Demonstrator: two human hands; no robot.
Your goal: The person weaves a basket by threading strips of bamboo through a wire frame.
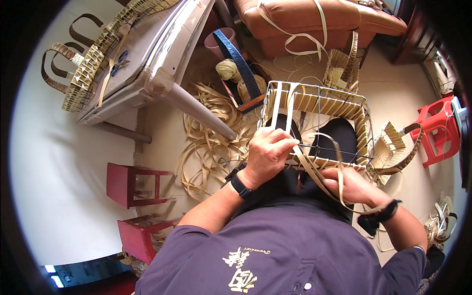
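A rectangular wire basket frame (363,129) rests on my lap, its sides wrapped with pale woven strips. Two light flat strips (291,104) run from its far edge toward me across the open left part. My left hand (268,153) is closed at the near left edge, thumb and fingers pinching a strip there. From that spot a long tan strip (314,172) trails to the right and loops back. My right hand (348,184), fingers curled, grips this strip just beyond the near edge. Its fingertips are partly hidden.
Loose strips (209,118) lie heaped on the floor to the left, beside a table leg (201,110). A blue-handled basket (241,64) holds balls of cord. Finished-looking baskets (388,147) stand right, near a red plastic stool (435,130). Scissors (119,64) lie on the table.
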